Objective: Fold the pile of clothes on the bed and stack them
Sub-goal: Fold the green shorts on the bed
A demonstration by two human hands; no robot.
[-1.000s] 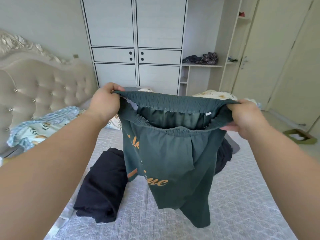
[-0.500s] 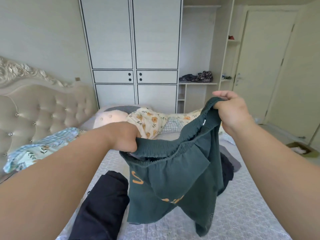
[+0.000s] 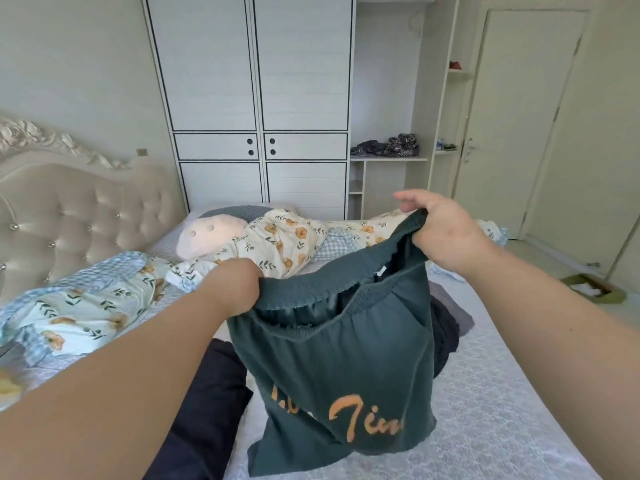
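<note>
We hold the green shorts up by the waistband, above the bed.

The green shorts (image 3: 343, 358) hang over the bed (image 3: 502, 410). Our left hand (image 3: 235, 285) has dropped low and our right hand (image 3: 446, 233) has risen, each grip clenched on the waistband, so the band now slants and the orange lettering faces us. We judge them turned, not yet folded. A dark folded garment (image 3: 207, 410) lies below left; a floral quilt (image 3: 280, 240) sits beyond.
</note>
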